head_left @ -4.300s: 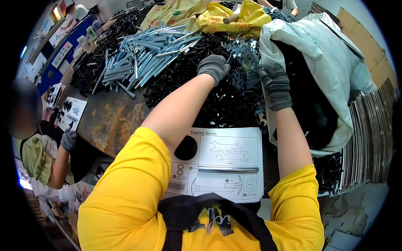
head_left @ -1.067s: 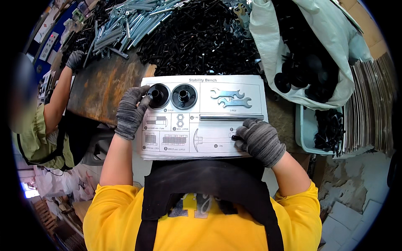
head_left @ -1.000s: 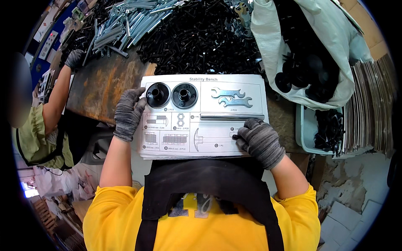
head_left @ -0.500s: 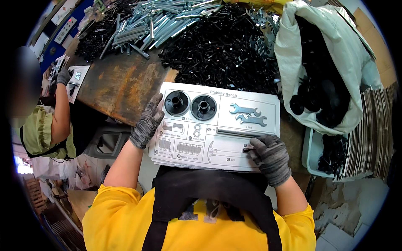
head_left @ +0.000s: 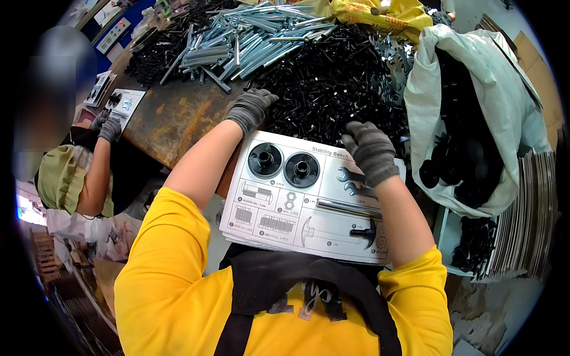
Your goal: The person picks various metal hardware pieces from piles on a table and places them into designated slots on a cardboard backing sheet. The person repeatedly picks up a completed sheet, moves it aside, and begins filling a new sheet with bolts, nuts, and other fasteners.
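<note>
A stack of printed white cards (head_left: 279, 210) lies in front of me. On the top card rest two black round flanged discs (head_left: 265, 160), two silver open-end wrenches (head_left: 354, 174), a silver metal tube (head_left: 344, 207) and a black T-shaped knob (head_left: 367, 233). My left hand (head_left: 252, 110), in a grey glove, reaches past the card's far left corner, fingers stretched toward a heap of small black bolts (head_left: 323, 86). Gloved likewise, my right hand (head_left: 372, 151) hovers over the card's far right edge beside that heap, fingers apart. My right forearm partly hides the card and wrenches.
Silver tubes (head_left: 255, 41) are piled at the back. At right stand a white sack (head_left: 504, 113) of black parts, a bin (head_left: 440, 237) and stacked cardboard (head_left: 522, 219). A co-worker's gloved hand (head_left: 110, 129) is over another card at left.
My right hand has let go of the black knob, now lying on the card, and moved up toward the bolt heap. My left hand has left the card's edge and moved up and right.
</note>
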Action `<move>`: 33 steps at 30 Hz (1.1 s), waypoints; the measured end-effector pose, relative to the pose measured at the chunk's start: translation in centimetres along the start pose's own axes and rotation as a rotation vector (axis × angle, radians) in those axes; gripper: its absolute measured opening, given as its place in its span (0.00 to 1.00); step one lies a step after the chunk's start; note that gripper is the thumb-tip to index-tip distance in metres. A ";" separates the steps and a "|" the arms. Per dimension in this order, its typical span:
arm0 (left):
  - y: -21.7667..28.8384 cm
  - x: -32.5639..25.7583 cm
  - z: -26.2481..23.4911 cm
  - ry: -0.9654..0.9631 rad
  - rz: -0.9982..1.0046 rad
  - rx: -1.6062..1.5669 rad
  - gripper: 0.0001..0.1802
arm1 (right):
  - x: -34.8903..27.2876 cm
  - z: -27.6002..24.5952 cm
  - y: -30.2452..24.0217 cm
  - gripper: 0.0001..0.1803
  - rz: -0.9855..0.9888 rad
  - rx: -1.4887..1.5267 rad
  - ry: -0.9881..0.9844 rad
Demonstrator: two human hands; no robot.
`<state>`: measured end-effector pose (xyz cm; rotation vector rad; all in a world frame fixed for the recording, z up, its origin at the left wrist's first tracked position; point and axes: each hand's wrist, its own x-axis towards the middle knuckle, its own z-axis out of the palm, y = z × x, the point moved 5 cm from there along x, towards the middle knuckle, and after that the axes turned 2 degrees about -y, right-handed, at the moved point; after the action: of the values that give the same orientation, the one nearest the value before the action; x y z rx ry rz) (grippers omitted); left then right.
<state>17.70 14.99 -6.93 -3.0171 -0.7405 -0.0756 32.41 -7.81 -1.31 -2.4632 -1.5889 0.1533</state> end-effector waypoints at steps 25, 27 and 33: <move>2.6 -19.0 -5.4 -0.081 0.190 -0.357 0.10 | -6.6 2.6 -13.3 0.11 -0.397 -0.018 -0.366; 3.5 -19.4 -5.4 -0.115 0.196 -0.140 0.08 | -8.5 4.2 -13.6 0.12 -0.476 0.054 -0.309; 4.3 -18.9 -5.7 -0.309 0.106 -0.015 0.10 | -8.8 3.8 -13.8 0.17 -0.438 -0.004 -0.407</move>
<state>2.75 2.20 -2.35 -3.1121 -0.5954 0.3979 15.72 -9.82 -2.06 -2.1091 -2.2467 0.6089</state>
